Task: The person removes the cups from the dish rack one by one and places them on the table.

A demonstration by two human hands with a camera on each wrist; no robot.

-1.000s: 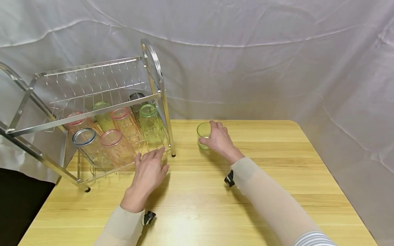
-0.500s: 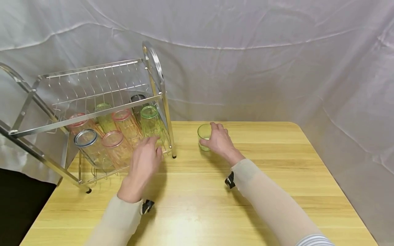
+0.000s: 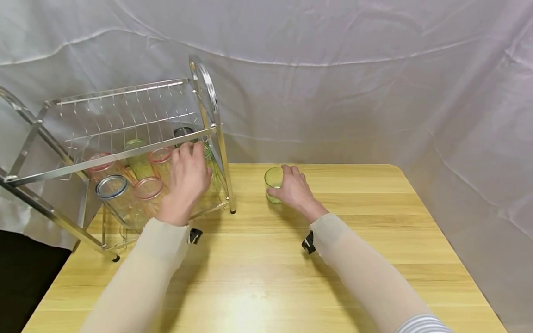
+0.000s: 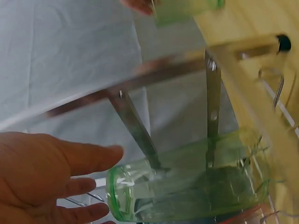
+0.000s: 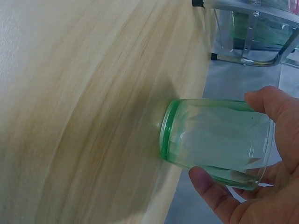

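Observation:
My left hand (image 3: 188, 171) is at the metal rack, over the upturned base of a tall green glass (image 4: 187, 186). In the left wrist view its thumb is extended and its fingers are spread right at that end of the glass, not closed round it. The tall glass stands in the rack's lower tier, partly hidden by the hand in the head view. My right hand (image 3: 296, 190) holds a short green glass (image 5: 215, 137) on the table between thumb and fingers, to the right of the rack.
The two-tier chrome rack (image 3: 226, 175) stands on the left of the wooden table (image 3: 374, 240). Below its wire upper tier are a blue-rimmed glass (image 3: 125, 210), several pink glasses (image 3: 148, 196), another green glass (image 3: 139, 162) and a dark one (image 3: 183, 132). Grey cloth (image 3: 333, 106) hangs behind.
My left hand has risen from the rack's lower front edge, up and slightly left, to the tall green glass. My right hand and the short glass have stayed in place.

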